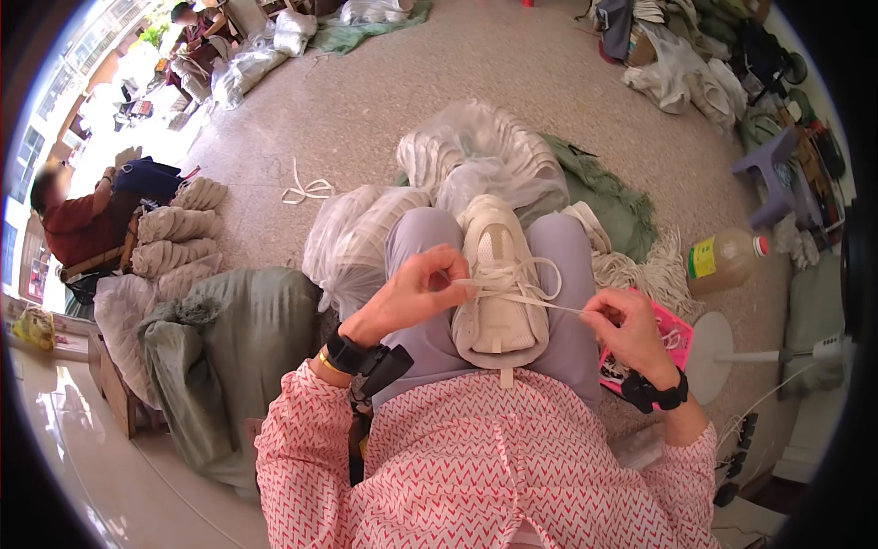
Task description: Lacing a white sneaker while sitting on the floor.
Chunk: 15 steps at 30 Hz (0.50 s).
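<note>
Shoe: the pale beige shoe lies on the lap, between the two knees in grey-purple trousers, with its toe to the far side and its heel near the body.
Lace: the white lace makes loose loops over the shoe's opening, and one length goes straight to the right.
Left hand: it is at the left side of the shoe; thumb and forefinger are pinching the lace.
Right hand: it is to the right of the shoe; its fingers are pressed together on the stretched length of lace.
Right side: near the right hand is a pink basket, and just farther is a heap of white laces with a yellow-labelled bottle beside it.
Far side: beyond the knees, a clear bag of shoes rests on the floor.
Left side: a grey-green sack stands near, and a co-worker sits farther away.
</note>
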Available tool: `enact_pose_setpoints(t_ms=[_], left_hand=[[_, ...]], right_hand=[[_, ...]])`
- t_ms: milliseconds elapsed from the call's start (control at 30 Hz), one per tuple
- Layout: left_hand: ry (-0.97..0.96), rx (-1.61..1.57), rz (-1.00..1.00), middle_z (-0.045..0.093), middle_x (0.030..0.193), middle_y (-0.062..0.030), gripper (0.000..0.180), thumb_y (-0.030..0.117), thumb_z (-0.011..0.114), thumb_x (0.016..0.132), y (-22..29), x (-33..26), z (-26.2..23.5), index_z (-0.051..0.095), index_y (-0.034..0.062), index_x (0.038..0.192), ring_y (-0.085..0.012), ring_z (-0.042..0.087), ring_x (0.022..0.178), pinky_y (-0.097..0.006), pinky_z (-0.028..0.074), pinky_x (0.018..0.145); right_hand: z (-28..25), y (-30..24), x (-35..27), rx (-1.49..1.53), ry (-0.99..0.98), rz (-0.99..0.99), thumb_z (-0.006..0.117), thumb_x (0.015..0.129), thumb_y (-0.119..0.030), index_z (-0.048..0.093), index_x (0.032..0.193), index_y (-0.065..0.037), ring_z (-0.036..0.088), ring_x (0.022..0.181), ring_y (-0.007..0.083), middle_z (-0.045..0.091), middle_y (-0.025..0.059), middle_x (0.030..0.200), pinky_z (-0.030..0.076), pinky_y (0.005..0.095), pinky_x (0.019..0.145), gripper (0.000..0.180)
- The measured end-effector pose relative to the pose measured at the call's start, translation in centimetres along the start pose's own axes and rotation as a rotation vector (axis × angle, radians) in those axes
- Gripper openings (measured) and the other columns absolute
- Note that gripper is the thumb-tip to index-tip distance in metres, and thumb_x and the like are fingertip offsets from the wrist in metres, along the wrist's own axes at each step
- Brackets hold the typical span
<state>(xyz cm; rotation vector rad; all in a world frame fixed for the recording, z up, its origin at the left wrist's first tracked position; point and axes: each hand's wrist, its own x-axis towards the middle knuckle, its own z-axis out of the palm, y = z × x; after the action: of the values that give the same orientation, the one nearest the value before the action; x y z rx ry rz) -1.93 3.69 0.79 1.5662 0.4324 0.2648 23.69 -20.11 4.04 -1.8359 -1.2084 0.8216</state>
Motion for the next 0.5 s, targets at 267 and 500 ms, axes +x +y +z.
enact_pose_setpoints(t_ms=[267,500], left_hand=[[0.078,0.176,0.097,0.056,0.096,-0.0050,0.020,0.010,0.077,0.087,-0.7,0.2,1.9,0.060,0.0018,0.094,-0.0145,0.058,0.082,-0.029,0.050,0.075],[0.152,0.254,0.061,0.062,0.087,-0.0073,0.018,0.008,0.076,0.087,-0.2,-0.2,2.5,0.062,-0.0003,0.094,-0.0158,0.062,0.077,-0.032,0.052,0.069]], right_hand=[[-6.0,5.2,-4.0,0.106,-0.016,0.255,0.073,0.094,-0.004,0.069,0.087,-0.001,0.060,0.059,0.0048,0.065,-0.0018,0.074,0.048,0.0212,0.053,0.009],[-2.6,1.3,-0.6,-0.041,-0.001,0.029,0.076,0.091,-0.006,0.075,0.101,-0.001,0.065,0.073,0.0051,0.073,0.0030,0.095,0.051,0.0239,0.060,0.011]])
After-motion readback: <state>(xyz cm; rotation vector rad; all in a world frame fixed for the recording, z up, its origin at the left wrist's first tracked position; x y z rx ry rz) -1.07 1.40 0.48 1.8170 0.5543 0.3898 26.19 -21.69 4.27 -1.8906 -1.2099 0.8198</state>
